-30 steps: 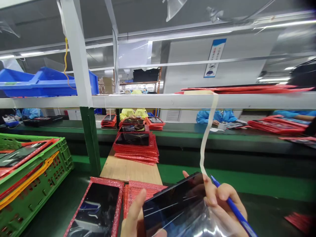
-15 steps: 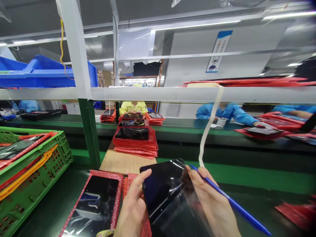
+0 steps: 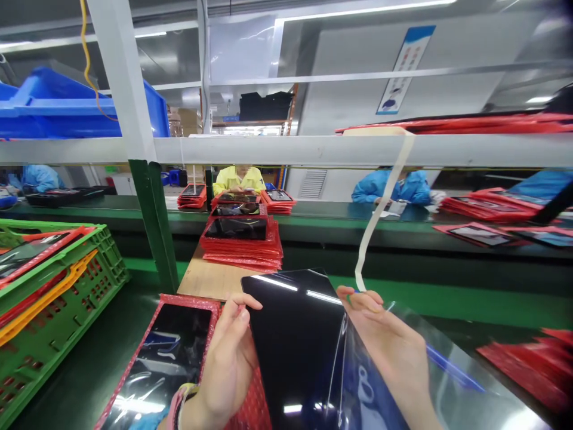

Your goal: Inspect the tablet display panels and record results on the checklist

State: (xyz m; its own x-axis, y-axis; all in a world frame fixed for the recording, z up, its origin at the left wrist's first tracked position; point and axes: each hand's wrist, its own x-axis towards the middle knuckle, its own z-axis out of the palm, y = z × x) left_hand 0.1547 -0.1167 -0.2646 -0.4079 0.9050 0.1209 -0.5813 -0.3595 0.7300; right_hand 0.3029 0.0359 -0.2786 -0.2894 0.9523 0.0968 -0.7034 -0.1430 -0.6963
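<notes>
My left hand [image 3: 230, 361] grips the left edge of a black tablet screen [image 3: 295, 340], which is tilted towards me with light strips mirrored on its glass. A clear film [image 3: 496, 403] is lifted off part of the glass and curls away to the right. My right hand [image 3: 388, 340] pinches this film near the screen's upper right corner. A blue pen-like stick [image 3: 454, 367] also lies in the right hand, seen partly through the film. Another black screen [image 3: 168, 358] rests on a red bubble-wrap bag [image 3: 107, 412] left of my left hand.
A green crate [image 3: 67, 334] with red bags stands at left. Ahead, a stack of red bags with screens [image 3: 242, 245] sits on a wooden board [image 3: 206, 278]. More red bags [image 3: 532, 364] lie at right. A tape strip [image 3: 378, 218] hangs from the rail [image 3: 286, 149]. Co-workers sit opposite.
My right hand has drawn the clear film further off the screen to the right, and the film now covers the blue stick. The screen has turned slightly, and the view has tipped down.
</notes>
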